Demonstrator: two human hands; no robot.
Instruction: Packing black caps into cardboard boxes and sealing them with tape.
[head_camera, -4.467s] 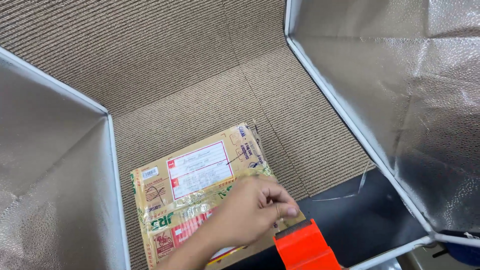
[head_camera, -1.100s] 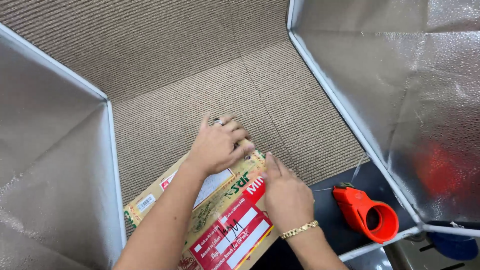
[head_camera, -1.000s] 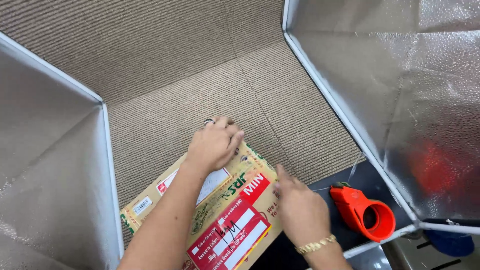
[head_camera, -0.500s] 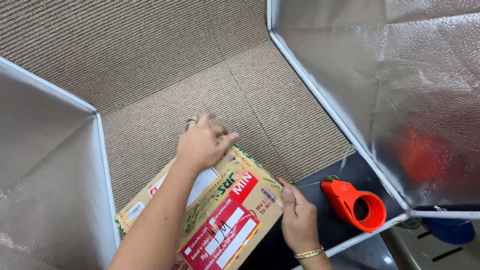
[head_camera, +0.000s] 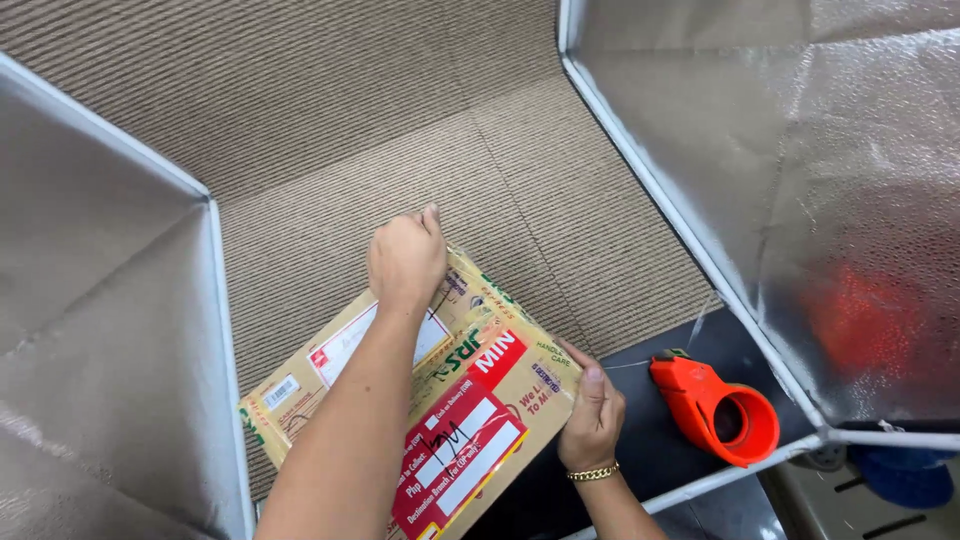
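Head view looks straight down into my work bay, floored with ribbed grey-brown carpet (head_camera: 420, 130) that runs up the back as well. Silvery insulated panels wall it in: the left panel (head_camera: 100, 330) slopes up from a pale edge strip, and the right panel (head_camera: 790, 180) catches an orange-red reflection. Near the front right, the carpet gives way to a dark mat (head_camera: 650, 440). A flat cardboard parcel (head_camera: 480, 400) with white and red labels lies at an angle across the carpet, its near right corner over the mat. My left hand (head_camera: 406, 262) presses down on the parcel's far corner, fingers curled together against the cardboard edge. My right hand (head_camera: 592, 415), with a gold bracelet at the wrist, grips the parcel's right edge, thumb on top and fingers wrapped under. Just beside that hand, an orange tape dispenser (head_camera: 716, 408) sits on the mat, apart from my fingers. Something blue (head_camera: 905, 475) shows outside the right panel.
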